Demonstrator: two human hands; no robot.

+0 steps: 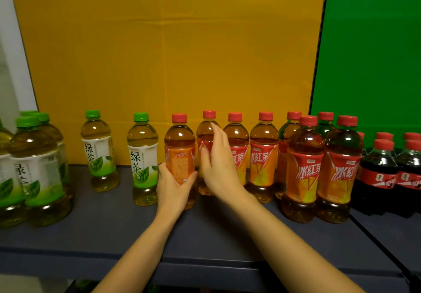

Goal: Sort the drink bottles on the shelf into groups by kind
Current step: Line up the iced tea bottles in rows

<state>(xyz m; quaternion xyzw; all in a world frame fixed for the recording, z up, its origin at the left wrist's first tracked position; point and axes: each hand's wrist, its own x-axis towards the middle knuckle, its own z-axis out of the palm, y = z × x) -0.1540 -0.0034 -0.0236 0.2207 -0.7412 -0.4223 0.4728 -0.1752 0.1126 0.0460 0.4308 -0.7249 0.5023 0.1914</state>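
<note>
- The left hand (174, 185) grips the lower part of one red-capped tea bottle (180, 153). Its fingers and thumb are curled round the orange label. The bottle stands upright on the dark shelf (102, 219).
- The right hand (218, 162) is just to the right of this gripped bottle. It is flat and relaxed, with the fingers straight, close together and pointing up.
- This hand covers the front of a second red-capped bottle (206, 131), the direct right neighbour of the gripped one. I cannot tell whether the palm touches it.
- Further right of the gripped bottle stand the back-row tea bottles (264, 153), also with red caps. After them comes a nearer pair of tea bottles (305, 169), with others half hidden behind.
- Well to the right of the gripped bottle, at the edge of view, is a group of dark cola bottles (378, 174) with red caps.
- Just to the left of the gripped bottle, close beside the left hand, stands a green tea bottle (142, 156) with a green cap.
- Further left a lone green tea bottle (99, 149) stands near the back. Far left is a cluster of green tea bottles (34, 167).
- Behind the gripped bottle is a yellow board (159, 53). To the right of that is a green board (369, 42).
</note>
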